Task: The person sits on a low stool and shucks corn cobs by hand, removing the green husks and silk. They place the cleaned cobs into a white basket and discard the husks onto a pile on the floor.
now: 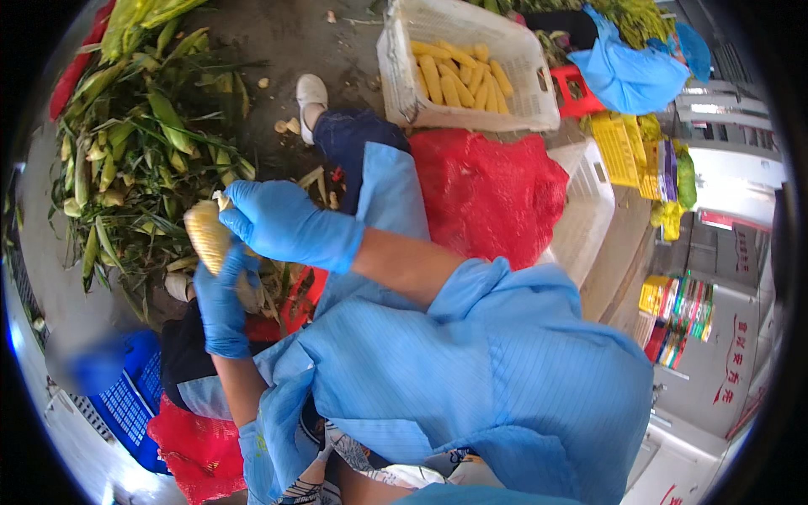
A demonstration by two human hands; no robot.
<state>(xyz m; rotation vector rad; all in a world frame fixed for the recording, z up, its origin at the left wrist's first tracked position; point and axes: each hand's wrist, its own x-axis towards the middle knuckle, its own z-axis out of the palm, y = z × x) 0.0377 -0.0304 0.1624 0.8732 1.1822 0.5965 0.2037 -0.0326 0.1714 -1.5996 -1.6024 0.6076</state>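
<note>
My left hand (pixel 220 303), in a blue glove, grips a pale yellow ear of corn (pixel 206 236) from below, its fingers wrapped round the lower part. My right hand (pixel 282 227), also gloved, is closed at the ear's upper end, with a small whitish stub or scrap of husk showing between thumb and fingers. The ear stands upright and tilted, partly hidden by both hands. Beyond it lies a big heap of green husks and leaves (pixel 143 143), with more loose husks below my hands.
A white crate (pixel 387 67) of peeled corn stands ahead. Right are a red mesh sack (pixel 488 185), a white crate (pixel 602 210), a red stool (pixel 572 97) with blue cloth (pixel 631 76) above it, and yellow crates (pixel 614 151). A blue basket (pixel 135 396) and red sack (pixel 189 446) sit lower left.
</note>
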